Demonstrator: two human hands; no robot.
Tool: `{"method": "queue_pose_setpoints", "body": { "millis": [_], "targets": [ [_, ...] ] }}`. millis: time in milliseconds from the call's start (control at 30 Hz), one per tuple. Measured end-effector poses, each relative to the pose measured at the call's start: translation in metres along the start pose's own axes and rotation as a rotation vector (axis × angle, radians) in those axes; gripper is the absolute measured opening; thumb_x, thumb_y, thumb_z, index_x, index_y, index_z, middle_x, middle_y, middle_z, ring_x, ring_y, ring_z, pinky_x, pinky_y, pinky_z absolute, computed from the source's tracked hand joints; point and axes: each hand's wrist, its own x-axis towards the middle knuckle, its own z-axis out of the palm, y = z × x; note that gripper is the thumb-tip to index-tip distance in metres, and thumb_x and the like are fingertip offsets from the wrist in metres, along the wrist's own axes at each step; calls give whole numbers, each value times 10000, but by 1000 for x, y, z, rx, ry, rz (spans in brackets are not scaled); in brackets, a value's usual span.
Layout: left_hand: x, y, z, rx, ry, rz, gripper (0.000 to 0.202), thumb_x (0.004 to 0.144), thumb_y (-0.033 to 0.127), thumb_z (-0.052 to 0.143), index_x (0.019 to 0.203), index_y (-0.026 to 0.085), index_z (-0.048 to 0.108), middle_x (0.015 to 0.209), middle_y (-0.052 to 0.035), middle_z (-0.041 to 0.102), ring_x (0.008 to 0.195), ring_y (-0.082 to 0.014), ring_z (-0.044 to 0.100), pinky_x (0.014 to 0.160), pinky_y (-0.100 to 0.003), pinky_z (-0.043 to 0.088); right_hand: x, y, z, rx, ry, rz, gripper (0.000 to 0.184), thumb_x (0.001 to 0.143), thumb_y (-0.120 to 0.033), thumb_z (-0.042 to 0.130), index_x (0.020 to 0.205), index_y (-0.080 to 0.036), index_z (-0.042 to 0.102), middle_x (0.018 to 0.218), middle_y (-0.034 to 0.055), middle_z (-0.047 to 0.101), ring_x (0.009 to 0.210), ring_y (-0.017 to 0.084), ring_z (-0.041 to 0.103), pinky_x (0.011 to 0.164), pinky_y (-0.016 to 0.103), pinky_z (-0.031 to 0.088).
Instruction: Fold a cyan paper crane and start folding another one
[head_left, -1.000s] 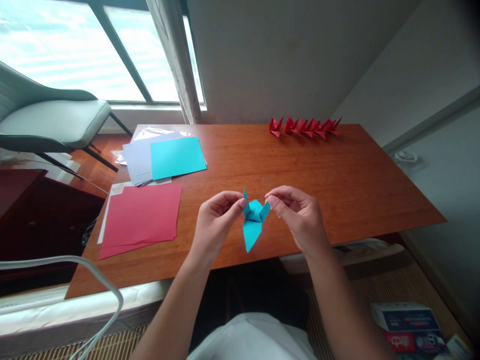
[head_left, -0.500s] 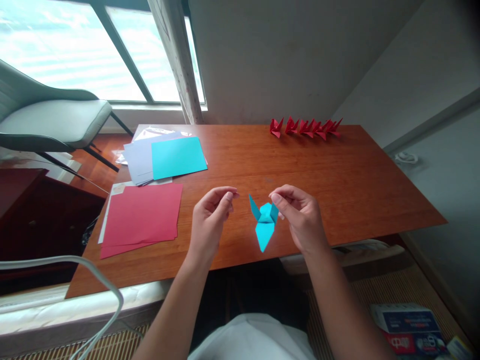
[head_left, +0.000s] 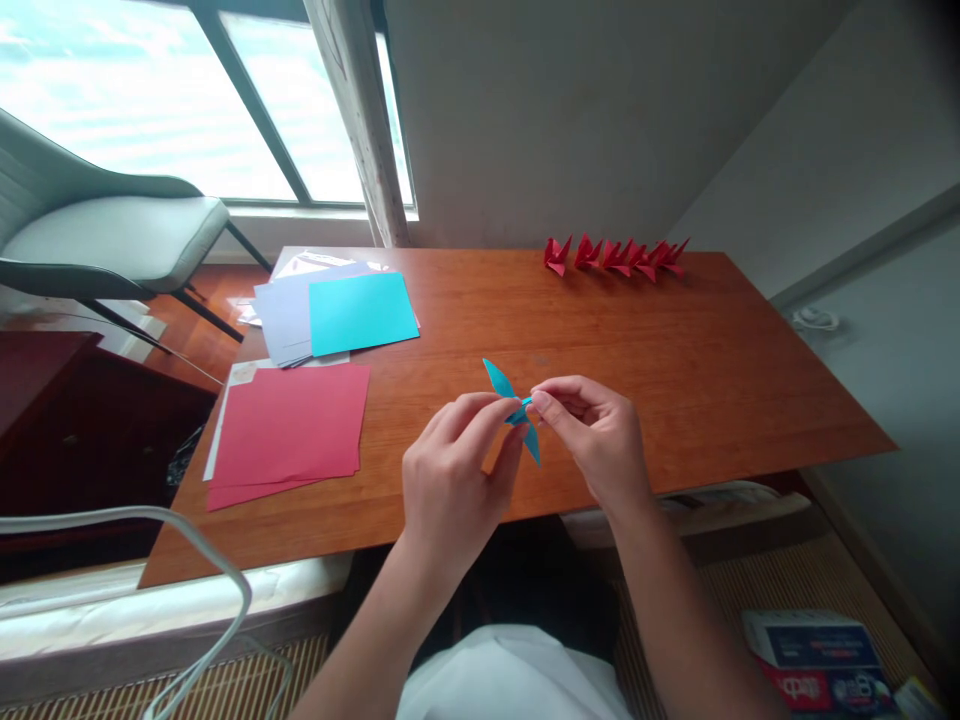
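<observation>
A small folded blue paper figure [head_left: 501,383] is held above the near part of the wooden table [head_left: 675,360]. My left hand [head_left: 454,480] pinches it from the left with thumb and fingers closed. My right hand [head_left: 589,430] pinches it from the right. Both hands cover most of the figure; only a pointed flap above and a tip below show.
A stack of red paper sheets [head_left: 289,430] lies at the left, with blue [head_left: 361,312] and pale sheets [head_left: 281,315] behind it. A row of several red folded paper figures [head_left: 611,255] stands at the table's far edge. A grey chair [head_left: 105,240] is at the left, boxes [head_left: 821,660] on the floor at right.
My left hand had let go of the blue figure half a second ago; it has come back and pinches it again. The figure has turned and is now mostly hidden between both hands.
</observation>
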Motion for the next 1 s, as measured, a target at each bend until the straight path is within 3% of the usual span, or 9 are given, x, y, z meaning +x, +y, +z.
{"method": "queue_pose_setpoints", "body": {
  "millis": [200, 500, 600, 700, 833, 1000],
  "targets": [
    [-2, -14, 16, -5, -37, 1, 97, 920, 230, 692, 1006, 205, 727, 962, -19, 745, 707, -116, 630, 664, -237, 488, -7, -5, -2, -106, 7, 1, 205, 835, -412, 781, 878, -212, 778, 823, 34, 768, 736, 173, 689, 636, 271, 536],
    [4, -13, 8, -253, -116, -85, 56, 917, 184, 678, 911, 193, 734, 815, -3, 694, 634, -87, 548, 582, -205, 422, -14, -29, -19, -281, -68, -22, 206, 877, -403, 741, 975, -225, 779, 944, 50, 769, 820, 198, 681, 690, 313, 521],
    [5, -14, 4, -368, -200, -144, 56, 907, 187, 681, 891, 184, 735, 778, -6, 675, 630, -91, 528, 581, -211, 409, -9, -43, -34, -375, -101, -141, 125, 890, -338, 734, 941, -233, 777, 929, 40, 753, 818, 182, 653, 663, 299, 481],
    [6, -14, -1, -502, -305, -241, 73, 891, 231, 706, 878, 169, 741, 767, -20, 678, 641, -105, 526, 583, -226, 404, 2, -53, -47, -405, -301, -190, 86, 902, -299, 725, 939, -238, 772, 932, 28, 729, 781, 155, 608, 636, 292, 438],
    [8, -15, -5, -715, -438, -413, 181, 847, 320, 764, 854, 141, 741, 734, -28, 658, 652, -122, 530, 583, -237, 411, 17, -56, -52, -291, -624, -75, 128, 896, -303, 739, 1001, -234, 757, 900, 15, 691, 752, 135, 577, 629, 280, 431],
    [13, -16, -7, -924, -546, -570, 242, 797, 348, 817, 838, 123, 738, 726, -25, 647, 664, -119, 543, 601, -225, 432, 28, -49, -48, -202, -751, -13, 118, 894, -307, 743, 931, -195, 753, 854, 20, 662, 740, 131, 559, 628, 277, 422]
  ]
}}
